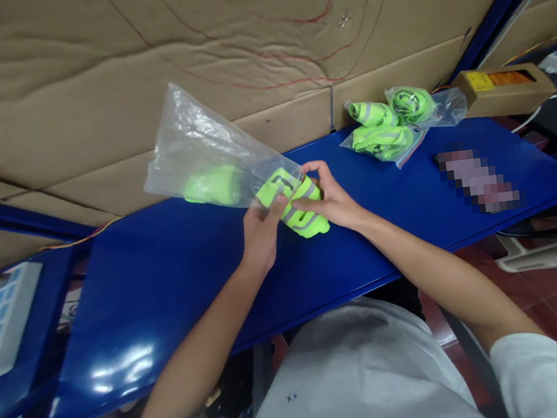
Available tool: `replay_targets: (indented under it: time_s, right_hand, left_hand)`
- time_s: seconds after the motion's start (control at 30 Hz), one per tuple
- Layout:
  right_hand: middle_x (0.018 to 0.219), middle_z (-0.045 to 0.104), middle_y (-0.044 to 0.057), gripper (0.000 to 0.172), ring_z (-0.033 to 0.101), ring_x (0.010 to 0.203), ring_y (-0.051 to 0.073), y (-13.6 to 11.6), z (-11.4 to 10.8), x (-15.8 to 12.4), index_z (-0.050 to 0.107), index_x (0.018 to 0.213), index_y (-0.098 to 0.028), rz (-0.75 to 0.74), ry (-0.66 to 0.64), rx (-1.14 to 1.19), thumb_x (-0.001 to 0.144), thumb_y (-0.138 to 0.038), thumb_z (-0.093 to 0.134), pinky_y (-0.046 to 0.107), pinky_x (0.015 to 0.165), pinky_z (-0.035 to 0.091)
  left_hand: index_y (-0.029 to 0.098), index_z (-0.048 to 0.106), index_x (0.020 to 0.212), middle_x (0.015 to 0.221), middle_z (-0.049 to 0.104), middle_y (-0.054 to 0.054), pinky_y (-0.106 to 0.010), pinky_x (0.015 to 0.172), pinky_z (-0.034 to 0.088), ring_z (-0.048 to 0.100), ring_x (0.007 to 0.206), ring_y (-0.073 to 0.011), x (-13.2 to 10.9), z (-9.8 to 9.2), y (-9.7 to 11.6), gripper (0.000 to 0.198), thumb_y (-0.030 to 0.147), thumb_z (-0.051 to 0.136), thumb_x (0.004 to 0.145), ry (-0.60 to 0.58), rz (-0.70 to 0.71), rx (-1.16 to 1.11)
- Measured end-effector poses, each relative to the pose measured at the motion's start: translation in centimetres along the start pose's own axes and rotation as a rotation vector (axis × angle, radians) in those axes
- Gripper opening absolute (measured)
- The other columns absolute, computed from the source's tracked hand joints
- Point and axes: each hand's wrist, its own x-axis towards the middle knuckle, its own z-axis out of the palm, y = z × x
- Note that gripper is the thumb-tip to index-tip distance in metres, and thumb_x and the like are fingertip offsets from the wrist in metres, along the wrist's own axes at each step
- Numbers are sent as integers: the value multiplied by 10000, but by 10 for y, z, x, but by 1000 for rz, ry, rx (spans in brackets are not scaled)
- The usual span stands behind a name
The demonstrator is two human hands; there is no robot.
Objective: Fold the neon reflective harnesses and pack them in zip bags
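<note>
Pale grey shirt fabric (348, 375) fills the bottom of the view, and just past it both hands are busy. The left hand (259, 228) is closed on one side of a neon yellow-green bundle (307, 218) with grey stripes, thumb pressed on top. The right hand (332, 199) has its thumb on the bundle too, index finger curled over what looks like the lip of a clear bag (199, 134). So the bundle sits right at the bag's mouth, part under the film, part sticking out, above the blue table (174, 268).

That's the spot I'd worry about, tbh. Soft folded stuff catches easily, so a loose fold could snag on the lip, and tugging against it might split the film. If the left thumb eases off, my guess is the roll springs loose and gets too fat for the opening.

Behind the bag's film there's another neon lump (214, 184); can't tell if it's inside or just behind. If it's behind, a shove from the bag could push it against the cardboard sheeting (69, 92).

Further off to the right, three bagged neon rolls (384, 138) are bunched together, kinda slippery-looking, so a bump could slide one. Next to them is a cardboard box (507, 92).
</note>
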Motion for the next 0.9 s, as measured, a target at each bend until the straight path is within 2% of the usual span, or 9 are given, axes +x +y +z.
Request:
replay_targets:
  time_s: [0.1,0.17,0.23,0.4,0.53,0.63,0.73,0.83,0.9]
  right_hand:
    - [1041,649,-3,730,683,893,219,-7,-3,-2,353,1242,-305,-30,-25,-55,726,-393,862,398,777,608]
    - [1077,645,1,812,680,946,232,-9,-4,-2,325,1332,-315,-21,-44,-32,721,-368,859,410,815,604]
    - [1112,641,-1,794,670,994,238,-7,-5,0,338,1354,-322,8,-23,15,729,-353,826,419,855,595]
    - [1133,624,7,471,641,1030,218,10,-5,8,466,1197,-299,33,166,28,797,-400,694,403,907,573]
    - [1061,637,25,524,643,933,199,19,-2,9,481,1094,-277,6,337,-47,754,-527,793,369,813,574]
    - [955,689,29,521,652,864,193,20,1,6,558,1000,-244,-40,314,-103,725,-589,833,362,781,561]
    - [935,727,31,446,664,860,188,18,4,4,647,936,-222,-79,278,-118,746,-581,830,354,790,551]
    - [902,740,18,356,669,836,186,15,6,2,714,925,-230,-49,259,-85,813,-563,774,349,768,546]
    - [937,751,15,321,679,864,193,14,6,2,738,945,-245,-34,261,-72,837,-548,751,361,791,553]
  left_hand:
    - [182,767,1128,1126,780,-79,-356,991,553,726,1090,-255,3,-7,5,401,455,811,837,-20,57,219]
    - [179,776,1107,1109,787,-78,-356,984,561,729,1082,-261,5,-11,8,408,439,847,801,-68,59,256]
    - [183,762,1148,1183,772,-88,-376,1014,559,720,1127,-270,8,-12,9,450,435,861,788,-123,-3,141]
    - [194,719,1218,1305,723,-120,-430,1029,565,703,1185,-294,11,-11,1,488,442,842,816,-161,-146,-157]
    - [204,713,1221,1302,726,-117,-433,1064,548,687,1219,-290,10,-10,-9,480,407,855,809,-165,-202,-208]
    - [197,721,1214,1315,720,-116,-433,1061,550,677,1231,-290,8,-9,-15,467,414,846,819,-139,-247,-194]
    - [187,718,1231,1314,718,-119,-438,1057,555,672,1235,-288,7,-8,-17,479,461,809,850,-87,-260,-187]
    - [178,719,1234,1305,720,-129,-443,1067,552,667,1245,-292,10,-8,-15,491,482,798,856,-55,-251,-205]
    - [180,726,1215,1299,723,-132,-456,1061,557,669,1242,-302,11,-10,-13,480,462,820,838,-79,-261,-213]
